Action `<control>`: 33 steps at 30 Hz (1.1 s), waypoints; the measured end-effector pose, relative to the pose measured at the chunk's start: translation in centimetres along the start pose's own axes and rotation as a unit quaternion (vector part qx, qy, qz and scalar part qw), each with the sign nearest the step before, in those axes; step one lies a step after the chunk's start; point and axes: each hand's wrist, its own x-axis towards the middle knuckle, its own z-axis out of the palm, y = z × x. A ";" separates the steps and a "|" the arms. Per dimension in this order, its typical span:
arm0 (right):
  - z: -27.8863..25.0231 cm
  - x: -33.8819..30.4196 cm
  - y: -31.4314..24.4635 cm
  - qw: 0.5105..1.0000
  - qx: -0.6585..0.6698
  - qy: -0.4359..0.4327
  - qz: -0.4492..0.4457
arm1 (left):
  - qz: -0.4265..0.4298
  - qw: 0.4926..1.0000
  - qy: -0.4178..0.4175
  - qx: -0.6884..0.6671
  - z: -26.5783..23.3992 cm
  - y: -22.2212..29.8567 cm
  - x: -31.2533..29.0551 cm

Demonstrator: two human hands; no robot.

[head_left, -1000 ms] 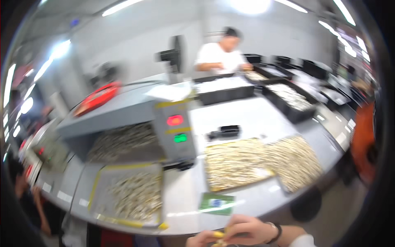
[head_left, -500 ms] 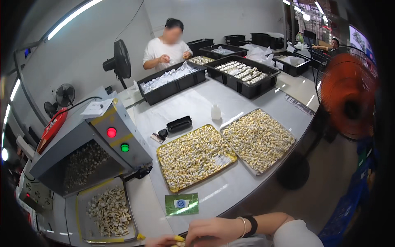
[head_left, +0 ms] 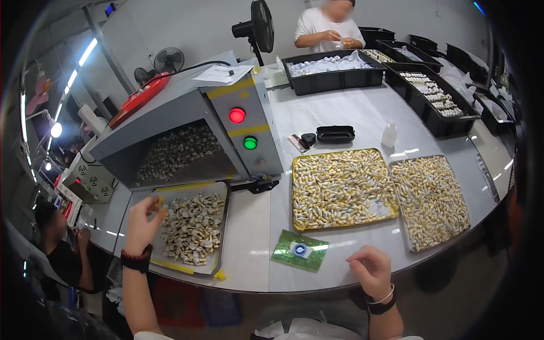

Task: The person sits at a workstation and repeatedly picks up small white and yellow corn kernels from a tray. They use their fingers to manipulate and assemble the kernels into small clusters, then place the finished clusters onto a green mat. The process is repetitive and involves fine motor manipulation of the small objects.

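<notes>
My left hand point(head_left: 143, 224) is over the left edge of a shallow tray point(head_left: 225, 226), its thumb and fingers bent but apart. Something yellow shows at its fingertips; whether that is a finger cover is unclear. In the tray lies a heap of small whitish-grey and yellowish pieces point(head_left: 195, 229). Over the table's front edge is my right hand point(head_left: 371, 273), fingers curled and tips close together; anything between them is too small to make out. Nearest to it is a green sheet point(head_left: 286, 252) with a blue ring on a white patch point(head_left: 300, 249).
Two trays of small yellow-and-white pieces point(head_left: 340, 190) point(head_left: 430, 198) lie right of centre. A grey machine point(head_left: 249, 170) with red and green lights stands behind the left tray. Further back are a white bottle point(head_left: 389, 136), a black case point(head_left: 335, 134), black crates point(head_left: 334, 79) and a person point(head_left: 328, 31).
The view has swung left. My hands, close together at the lower edge before, are now apart: the left at the heaped tray, the right near the table's front edge.
</notes>
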 end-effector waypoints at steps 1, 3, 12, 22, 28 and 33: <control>0.0 -0.2 0.1 1.000 -0.019 0.004 -0.003 | -0.002 0.999 -0.020 -0.044 1.1 0.4 1.0; 0.2 -0.2 0.0 0.999 -0.034 -0.004 -0.003 | 0.014 0.997 -0.070 -0.043 2.3 2.0 3.6; 0.7 -0.3 -1.5 0.994 -0.104 -0.011 -0.025 | 0.136 0.969 -0.124 0.162 16.9 -3.7 18.3; -0.3 0.3 -1.2 0.988 -0.138 0.013 -0.070 | 0.157 0.973 -0.144 0.093 23.4 -6.5 22.0; -0.2 0.4 -1.5 0.985 -0.143 -0.011 -0.099 | 0.187 0.959 -0.206 0.048 19.6 -9.5 20.4; -0.8 0.0 -1.3 0.991 -0.114 -0.036 -0.065 | -0.031 0.942 -0.253 -0.220 9.8 1.2 12.6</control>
